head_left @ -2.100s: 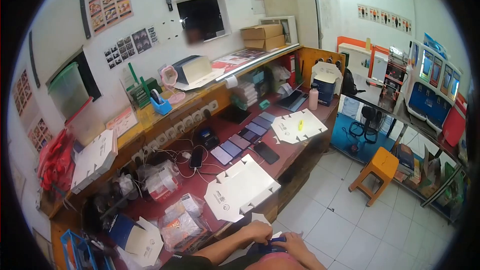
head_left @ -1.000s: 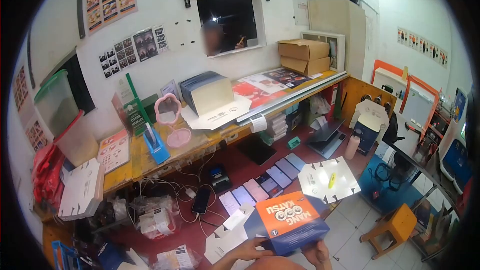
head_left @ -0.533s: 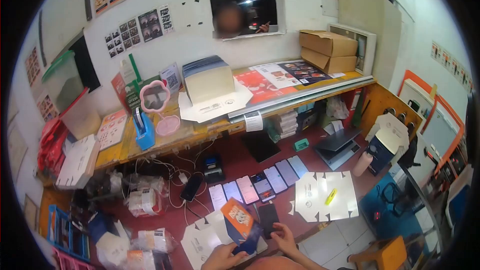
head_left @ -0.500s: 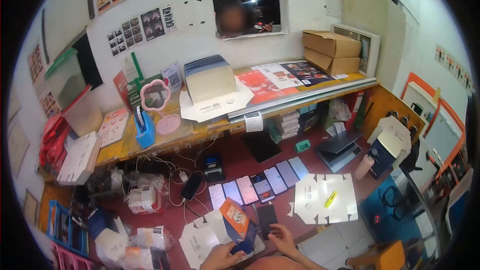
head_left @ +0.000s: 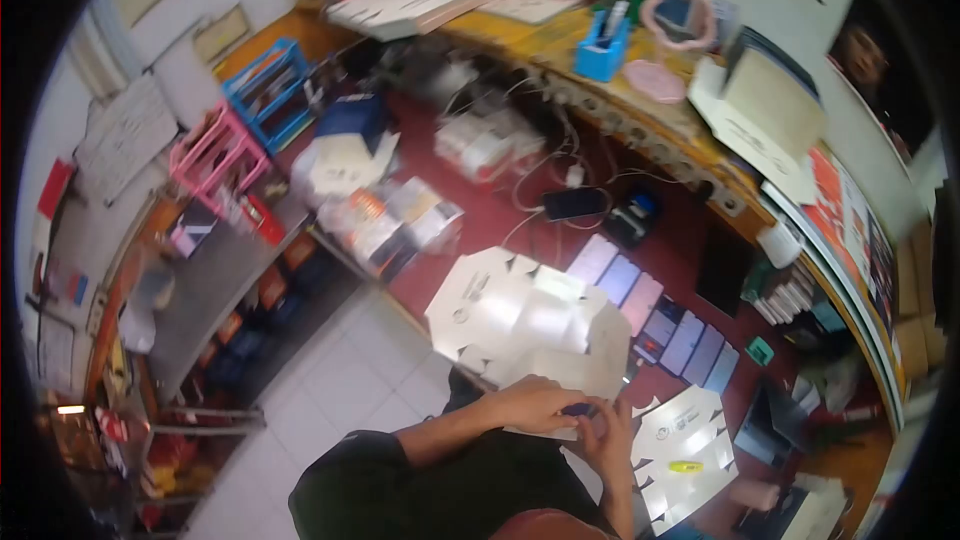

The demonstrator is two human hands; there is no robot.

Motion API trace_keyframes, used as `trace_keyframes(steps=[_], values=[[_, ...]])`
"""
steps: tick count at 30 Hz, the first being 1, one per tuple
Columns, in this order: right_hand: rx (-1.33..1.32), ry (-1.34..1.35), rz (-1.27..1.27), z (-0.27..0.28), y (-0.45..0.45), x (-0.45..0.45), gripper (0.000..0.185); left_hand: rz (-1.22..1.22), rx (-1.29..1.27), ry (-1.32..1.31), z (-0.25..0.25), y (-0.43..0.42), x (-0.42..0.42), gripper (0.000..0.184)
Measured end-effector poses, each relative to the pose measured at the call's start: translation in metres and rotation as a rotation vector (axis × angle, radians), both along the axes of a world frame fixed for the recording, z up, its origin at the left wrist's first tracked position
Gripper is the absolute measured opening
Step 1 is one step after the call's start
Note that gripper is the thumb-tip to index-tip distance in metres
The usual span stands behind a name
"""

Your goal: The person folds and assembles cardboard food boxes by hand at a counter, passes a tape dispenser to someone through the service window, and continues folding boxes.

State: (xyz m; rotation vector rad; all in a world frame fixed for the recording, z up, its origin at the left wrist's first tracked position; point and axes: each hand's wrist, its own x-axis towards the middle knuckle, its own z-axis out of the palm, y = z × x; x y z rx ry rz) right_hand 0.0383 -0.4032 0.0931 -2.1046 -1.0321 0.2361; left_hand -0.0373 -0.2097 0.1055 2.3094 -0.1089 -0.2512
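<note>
Both hands' grip meets at the near edge of a partly folded cardboard carton: the left hand appears clamped along that edge, fingers curled over it, and the right hand has its fingertips drawn together on a dark blue bit of it. Taking the flat cardboard sheet as landmark, the carton sits over its near right part, on the torso side of the bench. From the grip, the carton lies just ahead, away from the body; its long axis seems to run side to side, though blur and fingers hide the ends. Neither hand is clearly nearer, since both touch it, the left along the edge and the right by its right end. Right of the sheet runs a row of phones; farther right and nearer, a second sheet bears a yellow marker. Wrapped packets lie left of the landmark.
</note>
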Motion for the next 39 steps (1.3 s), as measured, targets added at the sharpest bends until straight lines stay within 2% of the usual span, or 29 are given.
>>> trace_keyframes(steps=[1,2,3,5,7,8,9,11,12,13,14,15,16,17,18,20,22,24,27,32,39], values=[[-0.015,0.007,0.031,-0.001,0.001,-0.002,0.035,0.025,-0.162,0.038,0.01,0.005,-0.007,0.04],[0.039,0.083,-0.041,-0.003,0.003,-0.004,0.033,0.04,-0.326,0.07,0.017,0.014,-0.011,0.042],[0.093,0.157,-0.118,-0.002,0.008,-0.004,0.03,0.06,-0.342,0.07,0.018,0.026,-0.015,0.042],[0.129,0.116,-0.102,-0.004,0.014,0.0,0.029,0.212,-0.467,-0.216,0.02,0.055,-0.026,0.041],[0.288,0.183,-0.179,-0.027,0.016,0.004,0.032,0.326,-0.466,-0.417,0.023,0.094,-0.036,0.04],[0.392,0.125,-0.192,-0.036,0.026,0.002,0.033,0.407,-0.452,-0.476,0.021,0.114,-0.04,0.038],[0.378,0.129,-0.186,-0.046,0.036,-0.002,0.033,0.479,-0.433,-0.46,0.02,0.135,-0.045,0.038],[0.466,0.155,-0.353,-0.071,0.053,-0.012,0.031,0.636,-0.298,-0.505,-0.004,0.176,-0.052,0.038],[0.244,0.2,-0.395,-0.087,0.054,-0.015,0.042,0.713,-0.201,-0.488,-0.015,0.198,-0.057,0.041],[0.239,0.201,-0.4,-0.098,0.06,-0.021,0.042,0.768,-0.075,-0.523,-0.033,0.223,-0.062,0.043],[0.128,0.204,-0.364,-0.106,0.067,-0.026,0.049,0.818,0.051,-0.558,-0.051,0.246,-0.067,0.045],[0.016,0.206,-0.327,-0.117,0.071,-0.03,0.057,0.815,0.044,-0.554,-0.063,0.268,-0.075,0.045],[0.103,0.289,-0.284,-0.13,0.072,-0.036,0.066,0.904,0.165,-0.55,-0.073,0.288,-0.082,0.046],[0.098,0.292,-0.291,-0.138,0.075,-0.042,0.066,0.989,0.288,-0.543,-0.073,0.303,-0.087,0.048],[0.096,0.258,-0.32,-0.145,0.078,-0.049,0.065,0.983,0.283,-0.534,-0.074,0.317,-0.089,0.048],[0.076,0.235,-0.36,-0.145,0.087,-0.064,0.064,0.995,0.484,-0.352,-0.076,0.336,-0.094,0.05],[0.064,0.353,-0.438,-0.126,0.104,-0.07,0.075,0.957,0.503,-0.316,-0.089,0.344,-0.099,0.05],[0.038,0.296,-0.441,-0.14,0.102,-0.068,0.078,0.92,0.52,-0.29,-0.098,0.349,-0.101,0.051],[0.0,0.262,-0.436,-0.143,0.105,-0.066,0.082,0.922,0.496,-0.354,-0.106,0.35,-0.104,0.05],[-0.137,0.201,-0.457,-0.151,0.107,-0.06,0.084,0.963,0.445,-0.458,-0.111,0.35,-0.102,0.039],[-0.104,0.284,-0.556,-0.143,0.121,-0.055,0.079,0.963,0.407,-0.483,-0.11,0.352,-0.099,0.032]])
